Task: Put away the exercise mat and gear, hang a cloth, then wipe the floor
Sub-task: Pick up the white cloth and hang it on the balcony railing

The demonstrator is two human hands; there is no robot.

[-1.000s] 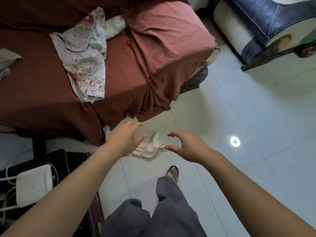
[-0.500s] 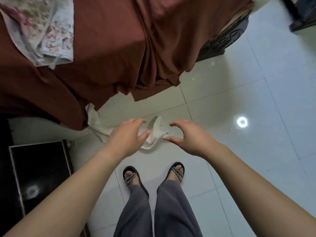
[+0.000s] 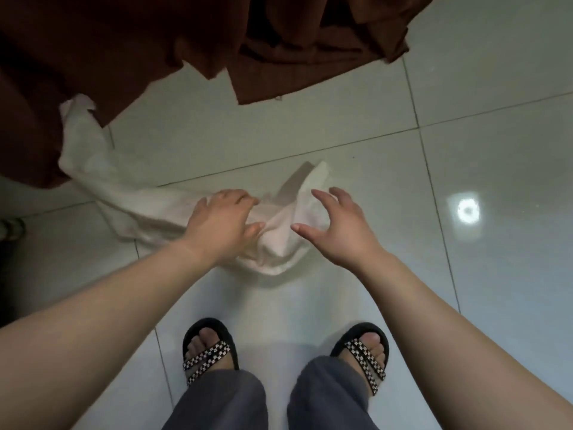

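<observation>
A white cloth (image 3: 139,209) lies crumpled on the pale tiled floor (image 3: 310,119), running from under the hanging brown sheet down to its bunched end in front of my feet. My left hand (image 3: 221,226) is over the bunched end, fingers and thumb curved apart with the thumb tip at a fold of the cloth. My right hand (image 3: 339,231) hovers just right of it, over the cloth's raised right corner, with its fingers spread and holding nothing. No mat or exercise gear is in view.
A brown sheet (image 3: 155,32) hangs down across the top and left, covering the cloth's far end. My sandalled feet (image 3: 207,349) stand just behind the cloth. A lamp's reflection (image 3: 466,211) shines on the tiles at right. Something dark sits at the left edge (image 3: 7,259).
My view has dropped from the covered bed to the floor. Both hands have come down to the white cloth, keeping the same curved, spread pose.
</observation>
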